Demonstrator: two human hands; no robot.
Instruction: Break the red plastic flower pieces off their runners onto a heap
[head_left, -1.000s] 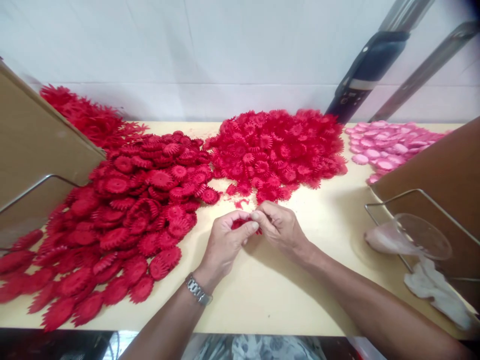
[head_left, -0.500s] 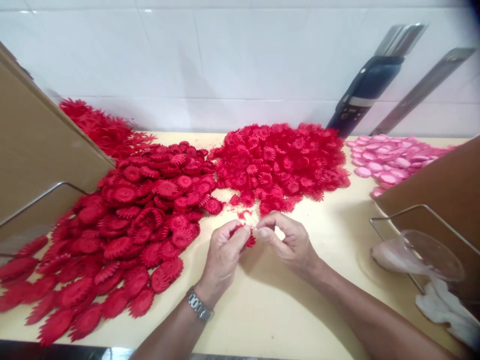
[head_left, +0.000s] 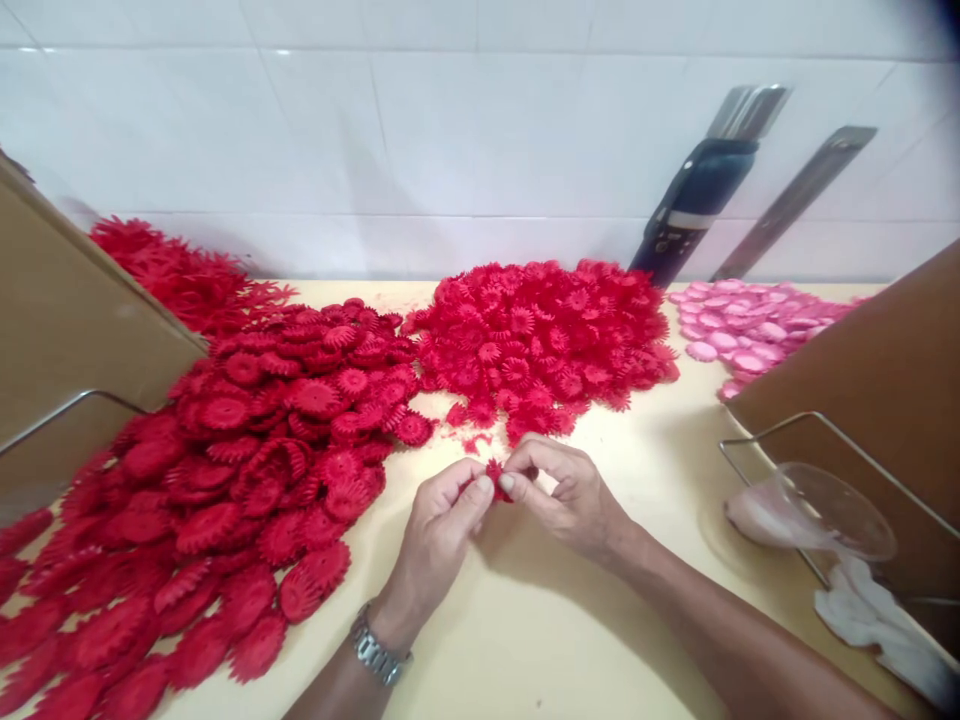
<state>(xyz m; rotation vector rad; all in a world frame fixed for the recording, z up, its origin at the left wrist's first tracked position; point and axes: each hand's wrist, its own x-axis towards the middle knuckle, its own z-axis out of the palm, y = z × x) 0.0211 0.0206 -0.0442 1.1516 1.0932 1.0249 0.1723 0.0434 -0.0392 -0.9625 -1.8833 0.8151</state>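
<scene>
Between my two hands is a small red flower-shaped piece point(head_left: 495, 470) with a toothed edge, mostly hidden by my fingers. My left hand point(head_left: 448, 510) pinches it from the left, thumb on top. From the other side, the thumb and forefinger of my right hand point(head_left: 566, 495) close on its right edge. Just beyond my hands lies a heap of small red toothed flower pieces point(head_left: 544, 335). Larger red notched discs point(head_left: 247, 450) are piled to the left of my left hand. Red scraps point(head_left: 476, 443) lie near my fingertips.
Cardboard panels stand at left point(head_left: 82, 320) and right point(head_left: 862, 400). Pink discs point(head_left: 757, 320) lie at the back right. A dark bottle point(head_left: 694, 210) and a metal strip point(head_left: 799, 200) lean at the tiled wall. A clear plastic cup point(head_left: 810, 515) and white tissue point(head_left: 862, 610) sit by a wire frame.
My right thumb and forefinger, apart from the red piece before, have moved left and now grip its edge. My left hand still pinches it. The view has shifted slightly.
</scene>
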